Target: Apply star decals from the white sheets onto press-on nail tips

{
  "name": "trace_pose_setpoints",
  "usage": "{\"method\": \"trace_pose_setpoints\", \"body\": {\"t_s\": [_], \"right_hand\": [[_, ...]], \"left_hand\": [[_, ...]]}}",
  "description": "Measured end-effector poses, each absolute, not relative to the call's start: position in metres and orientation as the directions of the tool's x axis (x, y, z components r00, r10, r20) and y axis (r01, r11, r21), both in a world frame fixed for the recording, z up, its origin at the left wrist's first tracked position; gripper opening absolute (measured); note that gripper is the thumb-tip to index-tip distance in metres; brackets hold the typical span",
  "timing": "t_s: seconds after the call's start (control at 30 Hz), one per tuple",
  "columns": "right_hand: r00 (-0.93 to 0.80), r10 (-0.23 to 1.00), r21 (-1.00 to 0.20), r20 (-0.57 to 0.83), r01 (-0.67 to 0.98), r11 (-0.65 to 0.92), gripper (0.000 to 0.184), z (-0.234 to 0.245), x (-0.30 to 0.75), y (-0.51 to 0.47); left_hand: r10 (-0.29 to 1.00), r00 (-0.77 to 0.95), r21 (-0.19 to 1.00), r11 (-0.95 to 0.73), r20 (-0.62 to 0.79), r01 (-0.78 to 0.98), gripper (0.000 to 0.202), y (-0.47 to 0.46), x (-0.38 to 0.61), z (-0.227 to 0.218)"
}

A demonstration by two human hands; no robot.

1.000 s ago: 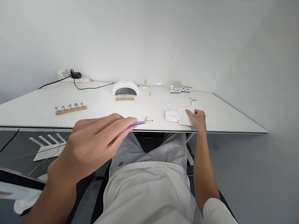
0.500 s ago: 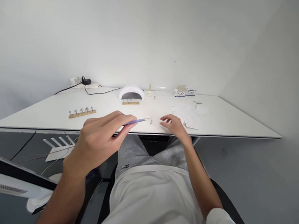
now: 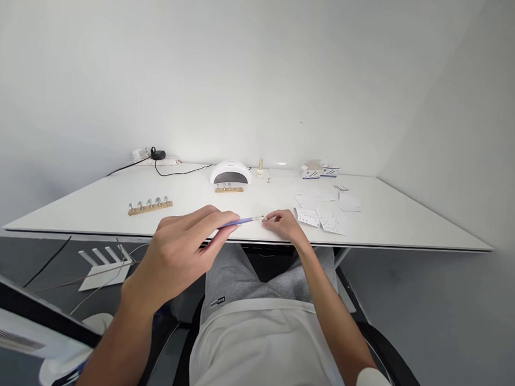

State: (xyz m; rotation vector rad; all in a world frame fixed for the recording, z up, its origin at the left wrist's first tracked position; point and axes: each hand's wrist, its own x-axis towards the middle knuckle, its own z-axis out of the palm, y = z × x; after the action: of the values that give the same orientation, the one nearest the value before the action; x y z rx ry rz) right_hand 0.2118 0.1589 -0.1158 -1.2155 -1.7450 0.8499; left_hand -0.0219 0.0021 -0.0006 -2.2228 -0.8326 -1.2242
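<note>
My left hand is closed in a pinch around a purple dotting tool. Its thin metal tip points right, close to the fingertips of my right hand. Those fingers are closed on a small silver nail tip stand standing near the table's front edge; the fingers partly hide it. Whether the tool's tip touches the stand, I cannot tell. Sheets of nail stickers lie just right of my right hand.
A wooden strip with several silver stands lies on the left of the white table. Behind are a shorter strip, a white nail lamp, a polish bottle, another small stand and small boxes.
My right hand has moved left and closed its fingers on the small stand. My left hand still holds the dotting tool, its tip now beside those fingers. The view has tilted slightly up.
</note>
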Motion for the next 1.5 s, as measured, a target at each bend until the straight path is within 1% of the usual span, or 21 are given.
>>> {"method": "trace_pose_setpoints", "body": {"t_s": [0.13, 0.2, 0.27, 0.4, 0.47, 0.53, 0.7, 0.9, 1.2, 1.5], "right_hand": [[-0.154, 0.939, -0.932, 0.306, 0.153, 0.329, 0.024, -0.099, 0.213, 0.131], [-0.115, 0.934, -0.937, 0.339, 0.051, 0.347, 0.024, -0.089, 0.214, 0.113], [-0.064, 0.925, -0.927, 0.376, -0.028, 0.375, 0.021, -0.080, 0.215, 0.094], [0.018, 0.909, -0.902, 0.417, -0.120, 0.416, 0.016, -0.069, 0.217, 0.065], [0.042, 0.898, -0.885, 0.438, -0.154, 0.439, 0.014, -0.065, 0.218, 0.056], [0.061, 0.883, -0.866, 0.465, -0.175, 0.468, 0.011, -0.062, 0.220, 0.050], [0.093, 0.831, -0.814, 0.548, -0.168, 0.556, 0.006, -0.058, 0.221, 0.041], [0.044, 0.773, -0.756, 0.633, -0.179, 0.630, 0.012, -0.058, 0.216, 0.038], [0.043, 0.792, -0.776, 0.610, -0.169, 0.607, 0.012, -0.057, 0.215, 0.035], [0.028, 0.786, -0.771, 0.618, -0.174, 0.612, 0.012, -0.056, 0.215, 0.035]], "left_hand": [[0.298, 0.387, -0.049, -0.735, 0.873, 0.677, 0.018, 0.003, -0.017, 0.000], [0.331, 0.338, 0.014, -0.734, 0.881, 0.680, 0.013, 0.004, -0.010, -0.001], [0.387, 0.280, 0.103, -0.727, 0.879, 0.679, 0.010, 0.005, -0.002, -0.003], [0.546, 0.229, 0.304, -0.713, 0.806, 0.631, 0.006, 0.004, 0.012, -0.007], [0.601, 0.232, 0.372, -0.706, 0.765, 0.603, 0.005, 0.002, 0.016, -0.008], [0.629, 0.229, 0.411, -0.699, 0.743, 0.585, 0.004, 0.000, 0.019, -0.009], [0.664, 0.240, 0.454, -0.689, 0.708, 0.565, 0.005, -0.004, 0.028, -0.012], [0.674, 0.254, 0.471, -0.691, 0.694, 0.549, 0.005, -0.006, 0.032, -0.015], [0.693, 0.249, 0.492, -0.677, 0.677, 0.547, 0.005, -0.006, 0.029, -0.015], [0.676, 0.262, 0.470, -0.691, 0.688, 0.549, 0.005, -0.004, 0.029, -0.016]]}}
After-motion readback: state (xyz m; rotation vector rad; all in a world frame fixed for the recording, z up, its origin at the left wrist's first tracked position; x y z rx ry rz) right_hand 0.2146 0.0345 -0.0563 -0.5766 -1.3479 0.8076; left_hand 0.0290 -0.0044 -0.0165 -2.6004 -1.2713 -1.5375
